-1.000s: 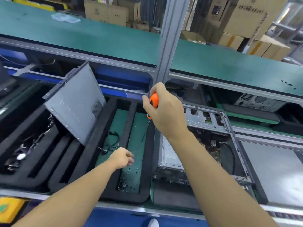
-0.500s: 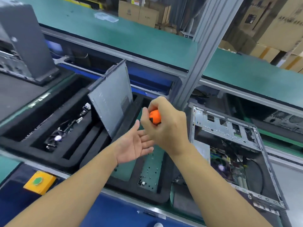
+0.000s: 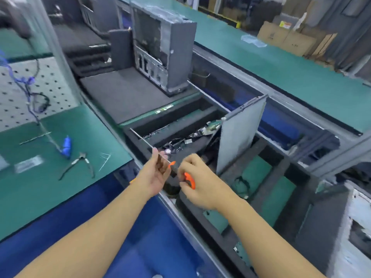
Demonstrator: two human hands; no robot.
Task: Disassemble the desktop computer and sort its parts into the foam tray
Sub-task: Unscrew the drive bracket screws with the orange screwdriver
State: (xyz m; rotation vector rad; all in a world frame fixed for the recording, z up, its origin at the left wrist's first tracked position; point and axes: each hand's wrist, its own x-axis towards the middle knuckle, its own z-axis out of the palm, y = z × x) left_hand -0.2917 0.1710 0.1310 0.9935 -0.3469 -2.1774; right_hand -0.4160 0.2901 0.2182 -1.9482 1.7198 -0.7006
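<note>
left hand (image 3: 154, 177): fingers pinch the screwdriver (image 3: 146, 142) shaft
right hand (image 3: 200, 185): fingers wrapped round its orange handle
desktop computer (image 3: 361, 207): far right, beside foam tray (image 3: 267, 151) (blurred)
handling: probably heavy, stiff, sharp-edged; hold the frame, not the boards

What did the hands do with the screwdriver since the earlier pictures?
The left hand, which was low over the tray and then open-palmed, has come up and now pinches the shaft of the screwdriver. The tool stood upright before; now it slants away to the left. The right hand still grips its orange handle, and the panel still leans in the foam tray.
</note>
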